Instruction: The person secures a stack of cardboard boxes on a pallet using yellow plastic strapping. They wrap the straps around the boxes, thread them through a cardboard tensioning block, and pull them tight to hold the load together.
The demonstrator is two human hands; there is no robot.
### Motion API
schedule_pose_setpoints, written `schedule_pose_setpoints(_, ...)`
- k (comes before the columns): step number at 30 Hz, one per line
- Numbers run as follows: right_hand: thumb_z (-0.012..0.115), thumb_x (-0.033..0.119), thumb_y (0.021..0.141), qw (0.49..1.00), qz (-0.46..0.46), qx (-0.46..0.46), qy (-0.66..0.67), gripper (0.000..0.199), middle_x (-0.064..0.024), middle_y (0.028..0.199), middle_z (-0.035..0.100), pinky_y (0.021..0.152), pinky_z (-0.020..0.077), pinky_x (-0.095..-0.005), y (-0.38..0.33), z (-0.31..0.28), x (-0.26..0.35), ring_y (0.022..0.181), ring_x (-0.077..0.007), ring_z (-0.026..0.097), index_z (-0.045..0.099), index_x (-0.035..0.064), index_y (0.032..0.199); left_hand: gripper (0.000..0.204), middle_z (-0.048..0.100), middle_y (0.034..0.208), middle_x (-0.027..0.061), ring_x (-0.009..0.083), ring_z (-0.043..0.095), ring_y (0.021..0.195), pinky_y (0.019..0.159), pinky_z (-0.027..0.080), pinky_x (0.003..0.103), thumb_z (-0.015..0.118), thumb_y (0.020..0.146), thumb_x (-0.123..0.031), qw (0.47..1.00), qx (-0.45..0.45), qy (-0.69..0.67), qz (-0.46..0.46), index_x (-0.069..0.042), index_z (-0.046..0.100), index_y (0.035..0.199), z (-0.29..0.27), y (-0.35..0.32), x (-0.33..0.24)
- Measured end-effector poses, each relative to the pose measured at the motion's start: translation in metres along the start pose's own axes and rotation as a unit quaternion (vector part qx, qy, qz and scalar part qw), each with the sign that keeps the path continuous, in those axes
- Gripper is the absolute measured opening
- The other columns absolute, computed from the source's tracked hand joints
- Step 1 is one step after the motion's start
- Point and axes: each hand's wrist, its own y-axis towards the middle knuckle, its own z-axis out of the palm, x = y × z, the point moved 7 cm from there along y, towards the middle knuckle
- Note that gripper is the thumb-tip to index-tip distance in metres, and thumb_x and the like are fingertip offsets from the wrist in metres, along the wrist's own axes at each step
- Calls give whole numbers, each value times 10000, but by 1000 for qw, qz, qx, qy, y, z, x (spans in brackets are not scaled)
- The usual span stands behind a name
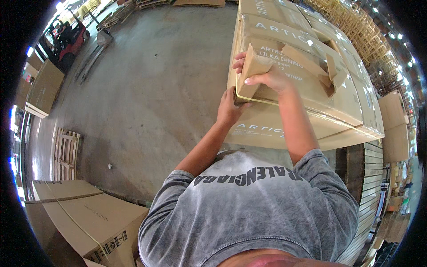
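Fingers of right hand (275, 80) grasp folded cardboard (258, 65), upper centre; left hand (231, 109) by strap (262, 101), hold unclear; apparently positioning, next needing alignment.

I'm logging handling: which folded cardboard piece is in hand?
The left piece, gripped by the right hand; the other piece lies farther right on the cartons, untouched.

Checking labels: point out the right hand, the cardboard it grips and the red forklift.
Right hand (277, 80), head view: its back.
Cardboard (258, 63), head view: upper part.
Red forklift (75, 45), head view: bodywork.
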Motion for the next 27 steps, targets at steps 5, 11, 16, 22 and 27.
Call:
schedule_pose_setpoints(5, 753, -50, 716, 1000, -7, 8, -17, 681, -43, 1153, 718, 956, 540, -346, 8, -5, 0, 1030, -156, 650, 613, 81, 1369, 794, 584, 1277, 194, 399, 552, 1220, 1009, 485, 481, 909, 759, -300, 999, 17, 35, -6, -23, 494, 1377, 3, 11, -5)
schedule_pose_setpoints(11, 758, -22, 730, 1000, -16, -1, -14, 717, -41, 1146, 723, 964, 528, -340, 15, -14, 16, 1045, -151, 650, 597, 108, 1417, 721, 605, 1205, 184, 347, 607, 1122, 974, 498, 451, 936, 722, -206, 999, -29, 17, -4, -10, 559, 1305, -1, 16, -27)
schedule_pose_setpoints(16, 764, 95, 778, 997, -45, 6, -62, 655, -51, 1172, 730, 988, 512, -378, 17, -13, 0, 1115, -218, 664, 600, 132, 1411, 706, 599, 1193, 180, 350, 610, 1066, 934, 516, 445, 932, 739, -201, 999, -21, 35, 15, -5, 539, 1291, 2, 16, -15)
schedule_pose_setpoints(22, 735, 152, 808, 987, -29, 20, -157, 640, -161, 1120, 720, 920, 515, -425, 1, -3, -17, 1062, -343, 681, 509, 106, 1405, 635, 609, 1192, 170, 330, 636, 1060, 887, 540, 437, 929, 756, -185, 999, -17, 40, 10, -12, 544, 1231, 10, 2, 19)
schedule_pose_setpoints(27, 719, 132, 812, 990, -61, 15, -124, 626, -221, 1101, 705, 889, 516, -456, 5, -13, -14, 1040, -398, 680, 497, 78, 1395, 548, 648, 1212, 167, 275, 681, 1021, 847, 569, 425, 913, 784, -128, 999, -34, -29, 2, 4, 587, 1204, 17, -1, 13)
